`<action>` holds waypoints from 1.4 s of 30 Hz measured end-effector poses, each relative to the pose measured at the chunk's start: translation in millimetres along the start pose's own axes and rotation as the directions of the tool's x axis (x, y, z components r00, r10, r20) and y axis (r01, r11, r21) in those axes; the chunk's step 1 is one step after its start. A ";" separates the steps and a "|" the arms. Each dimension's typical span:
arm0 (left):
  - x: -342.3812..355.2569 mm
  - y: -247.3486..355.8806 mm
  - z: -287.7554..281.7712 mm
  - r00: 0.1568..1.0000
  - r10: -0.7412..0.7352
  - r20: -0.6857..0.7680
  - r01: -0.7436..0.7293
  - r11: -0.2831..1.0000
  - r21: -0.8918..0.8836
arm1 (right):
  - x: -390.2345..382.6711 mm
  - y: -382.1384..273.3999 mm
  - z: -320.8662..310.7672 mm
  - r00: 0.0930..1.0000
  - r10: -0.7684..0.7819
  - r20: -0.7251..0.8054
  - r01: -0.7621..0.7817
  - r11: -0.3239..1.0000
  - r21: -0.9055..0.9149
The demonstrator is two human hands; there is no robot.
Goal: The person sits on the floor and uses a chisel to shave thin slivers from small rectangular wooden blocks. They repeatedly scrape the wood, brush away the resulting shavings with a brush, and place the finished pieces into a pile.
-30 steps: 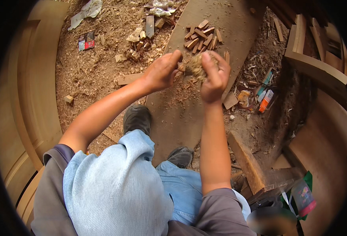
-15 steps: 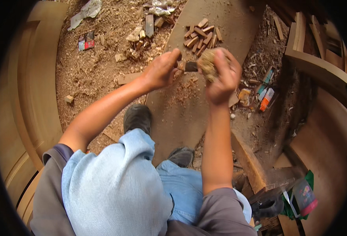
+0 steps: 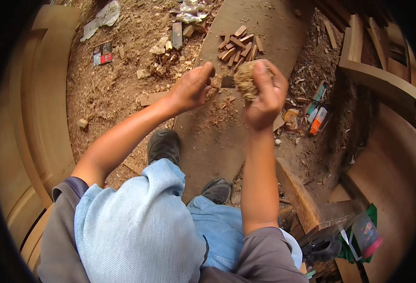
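My right hand (image 3: 267, 96) is closed round a rough, fibrous, straw-coloured lump (image 3: 245, 81). A short dark flat blade (image 3: 227, 81) shows at its left side, pointing toward my other hand; whether the two are joined I cannot tell. My left hand (image 3: 193, 87) is closed, and the tip of a small reddish-brown wood piece (image 3: 213, 87) shows by its fingertips, close to the blade. Just beyond my hands, a pile of short wooden sticks (image 3: 236, 48) lies on a long brown board (image 3: 208, 141). Shavings (image 3: 223, 112) are scattered on the board below my hands.
Wood shavings (image 3: 109, 89) and offcuts cover the ground at left, beside a curved wooden panel (image 3: 52, 94). Wooden frames (image 3: 382, 78) stand at far right. An orange-and-white tube (image 3: 318, 121), a thick timber piece (image 3: 297, 193) and a clear pink-based container (image 3: 366, 236) lie right.
Both hands stay nearly in place. The lump in my right hand has shifted and turned slightly, moving a little left and down.
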State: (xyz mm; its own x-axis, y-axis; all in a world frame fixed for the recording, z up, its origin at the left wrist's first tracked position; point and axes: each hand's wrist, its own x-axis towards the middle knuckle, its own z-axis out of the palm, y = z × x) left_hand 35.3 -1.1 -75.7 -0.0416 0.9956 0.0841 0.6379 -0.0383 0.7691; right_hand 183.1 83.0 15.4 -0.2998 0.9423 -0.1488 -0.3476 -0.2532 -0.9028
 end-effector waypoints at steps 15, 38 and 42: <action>1.5 -1.5 -2.3 0.998 -0.030 0.051 0.035 0.994 -0.099 | 4.0 -0.7 1.2 1.000 -0.019 0.023 0.022 0.989 -0.149; 1.9 -0.6 -6.1 0.996 -0.019 0.082 0.017 1.000 0.021 | 3.7 -0.4 -5.6 0.990 0.055 0.126 -0.038 0.990 -0.137; 4.4 3.4 -7.9 0.996 0.074 0.041 -0.075 0.997 0.035 | 3.1 -3.0 -3.2 0.988 0.129 0.089 -0.118 0.985 -0.123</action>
State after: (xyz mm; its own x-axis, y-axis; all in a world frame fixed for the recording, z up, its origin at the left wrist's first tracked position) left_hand 31.3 2.5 -67.7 0.0368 0.9927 0.1146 0.6655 -0.1100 0.7383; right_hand 186.0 87.4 16.3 -0.4202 0.8783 -0.2279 -0.1981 -0.3339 -0.9216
